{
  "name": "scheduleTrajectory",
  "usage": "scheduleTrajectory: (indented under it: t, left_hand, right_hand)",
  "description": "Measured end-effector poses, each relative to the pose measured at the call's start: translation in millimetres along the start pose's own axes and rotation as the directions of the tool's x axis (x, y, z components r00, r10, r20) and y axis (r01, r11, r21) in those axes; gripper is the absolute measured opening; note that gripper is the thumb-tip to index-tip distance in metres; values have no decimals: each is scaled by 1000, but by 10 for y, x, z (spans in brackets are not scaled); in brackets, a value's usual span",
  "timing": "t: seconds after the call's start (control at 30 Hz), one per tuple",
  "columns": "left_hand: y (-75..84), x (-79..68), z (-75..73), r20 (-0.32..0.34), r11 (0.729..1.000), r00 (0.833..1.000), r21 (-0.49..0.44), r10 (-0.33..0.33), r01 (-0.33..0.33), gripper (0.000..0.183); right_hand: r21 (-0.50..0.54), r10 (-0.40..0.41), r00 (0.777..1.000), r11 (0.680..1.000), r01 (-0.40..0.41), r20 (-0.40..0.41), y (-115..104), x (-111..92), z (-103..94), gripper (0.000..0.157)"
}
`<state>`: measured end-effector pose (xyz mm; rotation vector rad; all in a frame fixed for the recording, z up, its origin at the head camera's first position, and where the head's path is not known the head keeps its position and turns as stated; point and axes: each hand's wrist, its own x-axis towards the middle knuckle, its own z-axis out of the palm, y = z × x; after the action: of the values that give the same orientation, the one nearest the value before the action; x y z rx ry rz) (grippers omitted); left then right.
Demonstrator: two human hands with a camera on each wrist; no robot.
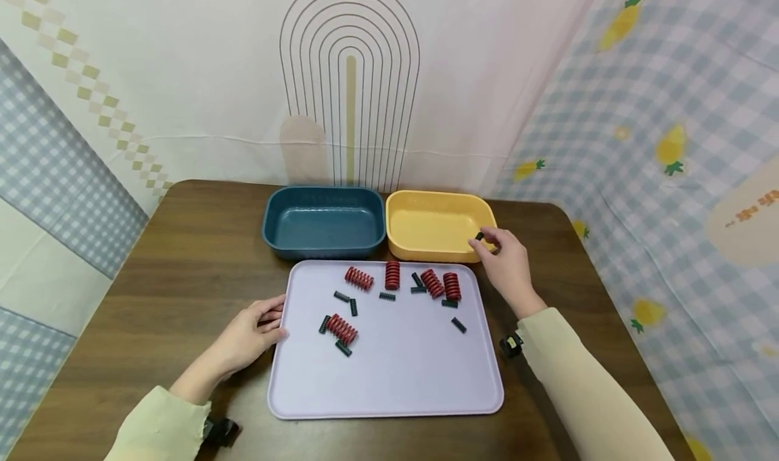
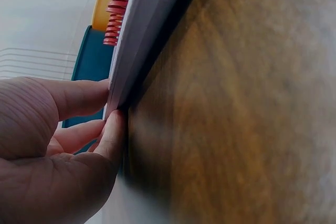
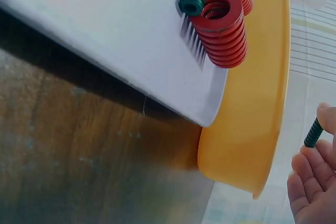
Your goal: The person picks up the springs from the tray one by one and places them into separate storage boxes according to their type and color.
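Between thumb and fingertips my right hand (image 1: 506, 263) pinches a small dark green spring (image 3: 313, 133), held over the right front corner of the yellow bin (image 1: 441, 246). At the left edge of the pale lilac tray (image 1: 389, 386), my left hand (image 1: 246, 334) grips the rim, its fingers and thumb on either side of it in the left wrist view. Several thick red springs (image 1: 343, 329) lie on the tray, mostly along its far side. Small dark green springs (image 1: 459, 325) are scattered among them, some touching the red ones.
A dark blue bin (image 1: 325, 250) stands directly left of the yellow one, both behind the tray on the brown wooden table (image 1: 176, 265). Patterned cloth (image 1: 213, 76) hangs behind the table and along both sides. A black wrist camera (image 1: 511, 345) sits at the right cuff.
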<state>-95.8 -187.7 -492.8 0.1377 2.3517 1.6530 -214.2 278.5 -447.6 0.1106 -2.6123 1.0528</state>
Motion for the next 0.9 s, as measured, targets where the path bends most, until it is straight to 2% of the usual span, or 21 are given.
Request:
scheduleTrajectory:
  t: [0.23,0.5,0.7,0.9]
  left_hand:
    - [13,-32,-6,6,1000,1000,-2,-4,4,63]
    - [25,30,-2,9,1000,1000,24,19,-19,62]
    - [4,34,13,20,1000,1000,17,8,-8,62]
    - [-7,6,-1,1,1000,1000,31,2,-2,61]
  right_hand:
    - [-29,26,999,999,-25,42,-26,80,48,47]
    - [-59,54,996,997,-50,66,31,93,62,48]
    - [-60,57,994,997,-51,94,68,69,74,48]
    - [-50,47,993,998,-41,113,77,69,83,50]
